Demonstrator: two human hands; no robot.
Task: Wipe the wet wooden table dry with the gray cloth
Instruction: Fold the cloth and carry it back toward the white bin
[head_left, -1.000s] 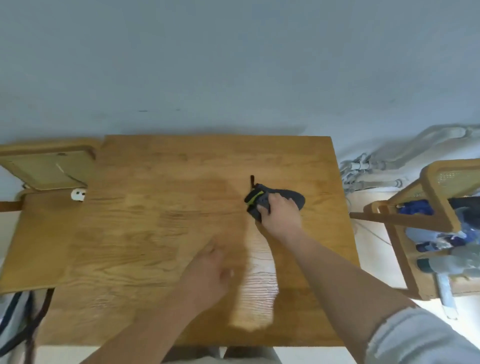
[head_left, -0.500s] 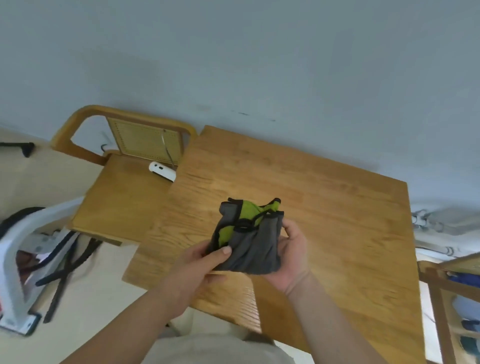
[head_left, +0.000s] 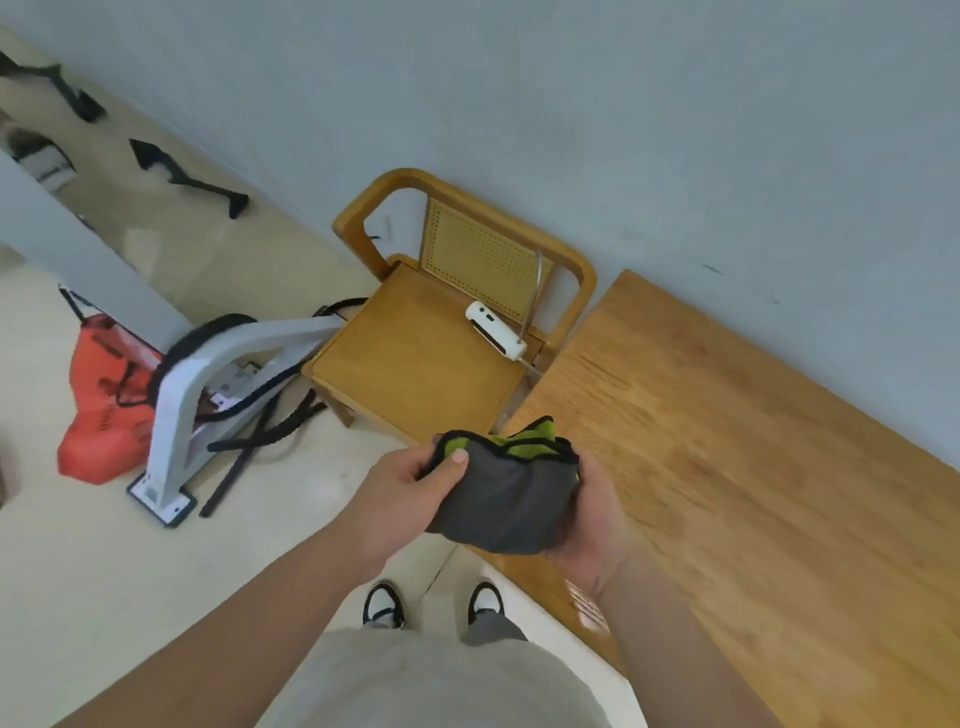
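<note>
Head view looks down on a soft gray cloth with black edging and a lime-green inner face (head_left: 504, 512). It is bunched and held in the air between both hands, over the near left corner of the light-brown wooden bench (head_left: 753, 493) and clear of its top. The left hand (head_left: 400, 493) pinches the cloth's left edge, with the thumb on top at the hem and the other fingers (head_left: 428, 467) curled beneath. The right hand (head_left: 597, 525) cups the right side from below. Its fingers are mostly hidden by fabric, so only the wrap round the bundle can be told.

The cloth sags and creases between the hands, so it looks light and limp, with no stiffness of its own. It is neither fragile nor likely to slip. Whether it already carries water cannot be told. Any part of it will take a grip, but a pinch at the hem would probably let the rest trail. For wiping, it seems better folded into a flat pad and pressed from the middle under a flat palm.

A pale glossy streak near the bench's front edge (head_left: 589, 605), close below the right wrist, is probably water. A cane-backed wooden chair (head_left: 415, 364) stands just beside the bench's left end, with a small white device (head_left: 493, 330) on its seat.
</note>
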